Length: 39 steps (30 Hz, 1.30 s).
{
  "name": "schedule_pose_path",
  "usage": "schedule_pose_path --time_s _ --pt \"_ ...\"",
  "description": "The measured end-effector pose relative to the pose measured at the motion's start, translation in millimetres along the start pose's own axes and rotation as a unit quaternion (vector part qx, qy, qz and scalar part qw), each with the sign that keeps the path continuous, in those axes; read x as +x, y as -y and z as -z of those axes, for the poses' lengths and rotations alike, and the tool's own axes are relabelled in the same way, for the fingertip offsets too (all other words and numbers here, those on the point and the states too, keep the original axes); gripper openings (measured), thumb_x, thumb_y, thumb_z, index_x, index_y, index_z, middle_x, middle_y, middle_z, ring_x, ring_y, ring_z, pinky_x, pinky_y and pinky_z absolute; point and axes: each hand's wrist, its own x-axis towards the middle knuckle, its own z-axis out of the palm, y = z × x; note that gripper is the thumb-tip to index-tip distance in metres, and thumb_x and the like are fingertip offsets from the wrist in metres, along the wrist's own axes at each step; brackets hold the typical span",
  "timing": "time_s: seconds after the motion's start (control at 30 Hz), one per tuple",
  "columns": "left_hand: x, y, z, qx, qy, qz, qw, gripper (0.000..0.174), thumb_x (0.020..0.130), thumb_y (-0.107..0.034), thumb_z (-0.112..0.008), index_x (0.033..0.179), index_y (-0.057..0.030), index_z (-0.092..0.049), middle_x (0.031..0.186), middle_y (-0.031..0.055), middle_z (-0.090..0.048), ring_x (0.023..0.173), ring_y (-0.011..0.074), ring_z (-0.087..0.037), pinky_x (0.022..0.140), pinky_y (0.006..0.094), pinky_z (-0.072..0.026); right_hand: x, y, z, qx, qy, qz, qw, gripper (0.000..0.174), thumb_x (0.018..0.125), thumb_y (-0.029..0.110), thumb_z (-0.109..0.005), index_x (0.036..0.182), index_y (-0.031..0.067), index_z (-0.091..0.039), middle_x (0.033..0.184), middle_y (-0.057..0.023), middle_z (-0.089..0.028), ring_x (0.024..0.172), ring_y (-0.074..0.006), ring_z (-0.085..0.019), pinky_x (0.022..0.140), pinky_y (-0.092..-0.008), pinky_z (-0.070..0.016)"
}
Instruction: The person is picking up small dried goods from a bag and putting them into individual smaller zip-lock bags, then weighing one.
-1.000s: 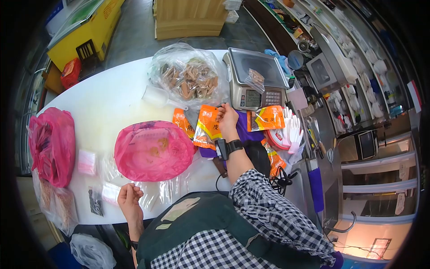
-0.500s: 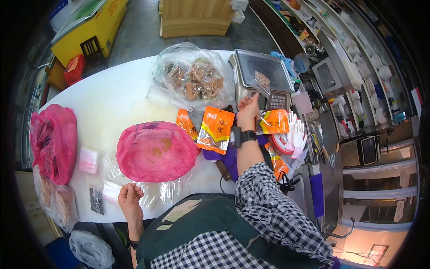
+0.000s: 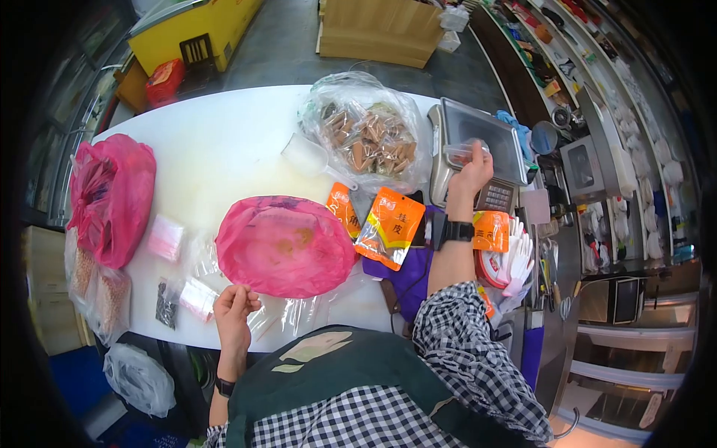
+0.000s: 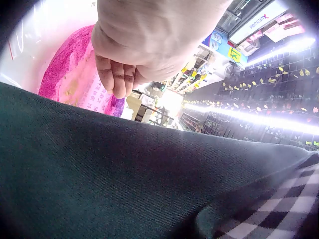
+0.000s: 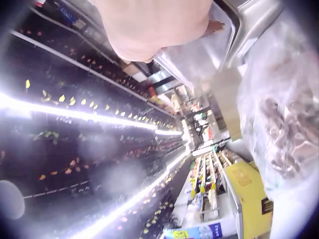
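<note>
My right hand is over the digital scale, its fingers pinching a small clear bag that held brown pieces in the earlier views. In the right wrist view, clear plastic shows below the palm. My left hand hangs loosely curled by the near table edge, with nothing seen in it. Just beyond it lies an open pink plastic bag with a few yellowish bits inside. Behind, near the scale, sits a large clear bag of brown bark-like pieces, with a white scoop beside it.
Orange printed pouches lie right of the pink bag, near white gloves. A full pink bag stands at the left, above clear bags of pale grains. Stacks of small plastic bags lie between.
My right hand has moved from the orange pouches up and right to the scale, and now pinches the small bag there. The left hand keeps its pose while the head view has shifted.
</note>
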Motion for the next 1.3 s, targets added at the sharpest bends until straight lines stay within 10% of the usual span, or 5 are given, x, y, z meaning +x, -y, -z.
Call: schedule_pose_path --time_s 0.2,0.53,0.77,1.07,1.3 --pt "7.8 -6.9 -23.4 0.033 0.071 0.004 0.997 0.019 0.097 -0.015 -0.058 0.111 -0.0012 -0.059 0.098 0.0088 -0.065 0.084 0.0166 -0.065 0.072 0.0305 -0.0541 -100.4 19.0 -23.1 0.064 0.378 -0.176 0.907 0.003 0.084 0.0 -0.065 0.083 0.0031 -0.064 0.083 -0.004 -0.065 0.075 -0.0118 -0.061 0.07 -0.0248 -0.0473" --pt "21.8 -6.7 -59.0 -0.112 0.168 0.119 0.972 0.072 0.088 -0.027 -0.071 0.145 -0.0098 -0.031 0.127 0.0079 -0.052 0.119 0.0206 -0.055 0.091 0.0401 -0.0545 -235.6 6.1 -32.9 -0.062 0.817 -0.255 0.514 0.008 0.088 0.01 -0.067 0.088 0.0016 -0.065 0.085 -0.0002 -0.066 0.082 -0.0081 -0.06 0.075 -0.0253 -0.0484" --pt "20.1 10.3 -46.2 -0.134 0.145 0.145 0.969 0.074 0.084 -0.029 -0.077 0.143 -0.0097 -0.037 0.114 -0.0033 -0.056 0.098 0.0083 -0.057 0.08 0.0215 -0.0465 -100.3 -70.2 -56.7 -0.29 0.409 -0.049 0.864 0.02 0.084 0.021 -0.067 0.091 0.0022 -0.07 0.089 -0.0108 -0.07 0.085 -0.0228 -0.066 0.077 -0.0376 -0.0517" --pt "32.2 13.0 -48.2 -0.111 0.174 0.166 0.964 0.075 0.081 -0.028 -0.079 0.14 -0.0086 -0.037 0.105 -0.0029 -0.054 0.094 0.0094 -0.057 0.076 0.0228 -0.0447 -41.0 -115.4 -103.3 -0.699 0.234 0.029 0.675 0.054 0.072 0.055 -0.073 0.091 0.0044 -0.074 0.104 -0.0178 -0.07 0.093 -0.0362 -0.066 0.085 -0.044 -0.0496" --pt "37.1 12.5 -46.8 -0.11 0.171 0.157 0.966 0.076 0.081 -0.028 -0.079 0.14 -0.0087 -0.037 0.107 -0.0018 -0.055 0.096 0.0111 -0.058 0.076 0.0245 -0.0458 -26.2 -168.3 -82.6 -0.444 0.292 -0.003 0.847 0.022 0.07 0.018 -0.08 0.084 0.004 -0.071 0.082 -0.0116 -0.071 0.079 -0.0271 -0.068 0.07 -0.0401 -0.0507"
